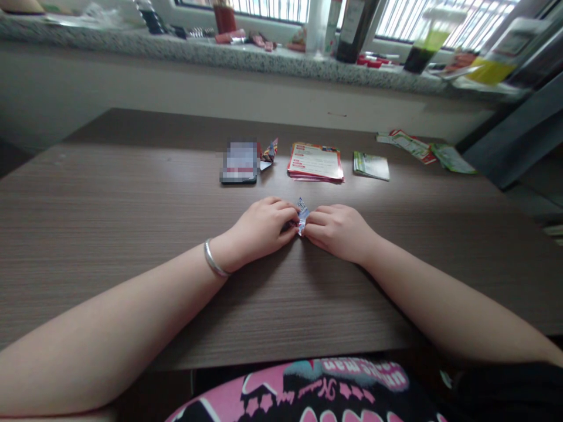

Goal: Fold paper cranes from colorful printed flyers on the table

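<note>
My left hand (259, 230) and my right hand (338, 230) meet at the middle of the wooden table (109, 205). Both are closed in a pinch on a small folded piece of printed paper (302, 214), which sticks up between the fingertips. A silver bangle (213, 259) sits on my left wrist. Most of the paper is hidden by the fingers.
Behind my hands lie a phone (239, 162), a small folded paper figure (268, 153), a stack of red-and-white leaflets (315, 162), a green-and-white stack (372, 166) and loose leaflets (424, 148) at the far right. Bottles and jars stand on the stone windowsill (264, 55).
</note>
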Demonstrator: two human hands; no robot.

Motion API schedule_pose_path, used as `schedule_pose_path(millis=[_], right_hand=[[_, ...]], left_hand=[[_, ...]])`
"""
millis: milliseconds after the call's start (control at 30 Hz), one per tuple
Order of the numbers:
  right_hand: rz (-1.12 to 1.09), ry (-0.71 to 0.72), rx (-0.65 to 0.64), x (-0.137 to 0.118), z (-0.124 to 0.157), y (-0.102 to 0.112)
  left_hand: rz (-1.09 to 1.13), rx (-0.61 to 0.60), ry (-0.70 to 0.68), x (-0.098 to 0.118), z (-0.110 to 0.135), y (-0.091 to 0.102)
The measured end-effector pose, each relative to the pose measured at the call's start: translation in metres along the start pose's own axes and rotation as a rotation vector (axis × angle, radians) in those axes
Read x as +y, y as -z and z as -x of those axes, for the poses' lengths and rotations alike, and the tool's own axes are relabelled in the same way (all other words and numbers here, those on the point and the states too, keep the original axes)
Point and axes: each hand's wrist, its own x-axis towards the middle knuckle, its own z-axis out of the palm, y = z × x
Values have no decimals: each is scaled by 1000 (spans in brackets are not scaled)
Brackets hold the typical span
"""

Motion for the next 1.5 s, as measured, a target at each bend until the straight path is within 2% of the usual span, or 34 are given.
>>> schedule_pose_path(millis=[167, 267, 333, 400, 467, 600, 733, 867, 1167, 1500], right_hand=[[32, -18, 9, -2, 1, 1], [-44, -73, 31, 0, 2, -3], [-120, -123, 91, 1, 3, -6], [-222, -203, 191, 1, 3, -6], [-346, -290, 312, 0, 3, -5], [-510, -424, 489, -6, 0, 1], [-579, -426, 592, -14, -4, 3], [-633, -421, 685, -20, -8, 6], [-623, -392, 746, -23, -10, 15], [-693, -432, 772, -26, -13, 14]], left_hand=[[21, -1, -2, -2, 0, -1], [48, 5, -9, -2, -1, -2], [93, 26, 4, -2, 0, -1], [168, 95, 33, 0, 1, 0], [250, 219, 44, 2, 2, 2], [312, 431, -18, 6, 2, 5], [301, 534, -64, 9, 0, 3], [389, 629, -57, 13, -1, 2], [583, 687, 22, 24, 0, 6], [639, 709, -11, 24, -1, 5]])
